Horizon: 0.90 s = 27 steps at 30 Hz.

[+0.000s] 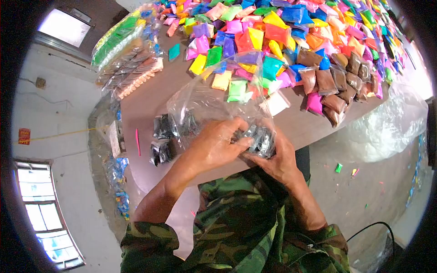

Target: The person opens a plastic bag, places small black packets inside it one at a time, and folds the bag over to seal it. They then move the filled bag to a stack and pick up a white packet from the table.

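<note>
A clear plastic bag (200,98) stands loose and crumpled at the table's near edge, with shiny black packets (260,140) bunched in its lower right end. Around that end curls my right hand (283,159), holding the bag from the right and below. My left hand (216,145) is closed at the black packets, fingers bent and thumb against them; the film seems to lie over part of it. Left of the bag, several more small black packets (162,151) lie on the table, some seen through the film.
A large heap of colourful packets (246,38) covers the table's far side, with brown packets (334,82) at its right. Bagged stacks (123,50) lie at the left edge. A thin pink strip (138,142) lies on the table (145,104). A big clear plastic sack (387,123) stands at right.
</note>
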Available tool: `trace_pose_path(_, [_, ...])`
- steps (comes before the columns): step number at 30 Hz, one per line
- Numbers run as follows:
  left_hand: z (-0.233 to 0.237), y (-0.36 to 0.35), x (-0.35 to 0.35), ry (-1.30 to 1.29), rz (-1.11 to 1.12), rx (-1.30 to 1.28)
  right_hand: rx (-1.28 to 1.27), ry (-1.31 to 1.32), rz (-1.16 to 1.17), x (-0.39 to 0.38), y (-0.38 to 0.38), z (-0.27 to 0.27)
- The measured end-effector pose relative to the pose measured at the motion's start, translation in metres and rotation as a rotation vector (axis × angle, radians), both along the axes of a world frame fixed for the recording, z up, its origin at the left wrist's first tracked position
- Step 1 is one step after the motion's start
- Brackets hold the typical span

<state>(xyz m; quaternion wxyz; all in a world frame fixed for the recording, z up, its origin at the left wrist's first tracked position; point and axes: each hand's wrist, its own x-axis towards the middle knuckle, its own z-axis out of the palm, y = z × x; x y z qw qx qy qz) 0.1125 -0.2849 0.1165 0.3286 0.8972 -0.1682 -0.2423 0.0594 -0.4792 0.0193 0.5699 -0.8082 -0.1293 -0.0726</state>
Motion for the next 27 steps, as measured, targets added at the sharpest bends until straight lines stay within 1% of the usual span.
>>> trace_pose_path(3, [-0.008,0.008,-0.003,-0.09,0.022,-0.092,-0.016,0.031,0.002,-0.001,0.0,0.002])
trace_pose_path(6, [0.002,0.012,0.003,-0.119,-0.01,-0.05,-0.041,-0.016,-0.034,-0.003,0.0,-0.003])
trace_pose_path(9, [0.002,0.016,0.006,-0.117,-0.034,0.024,-0.046,0.018,-0.033,-0.003,0.0,0.004])
trace_pose_path(12, [-0.008,0.012,0.003,-0.088,-0.035,-0.023,-0.03,-0.009,-0.034,-0.002,0.001,0.0])
trace_pose_path(15, [-0.001,0.005,-0.001,-0.105,0.015,-0.024,-0.014,0.006,-0.033,-0.002,0.0,-0.001])
trace_pose_path(18, [-0.004,0.0,-0.005,-0.256,-0.008,-0.007,-0.012,0.092,0.006,-0.002,0.0,0.011])
trace_pose_path(21, [-0.01,-0.003,-0.005,-0.29,0.024,0.019,-0.02,0.001,-0.023,-0.001,0.002,0.009])
trace_pose_path(24, [-0.012,-0.004,-0.003,-0.248,0.038,-0.009,-0.024,-0.013,-0.048,-0.002,0.004,0.002])
trace_pose_path(27, [-0.004,0.0,-0.002,-0.177,0.09,0.041,-0.026,0.012,-0.06,-0.006,0.003,0.005])
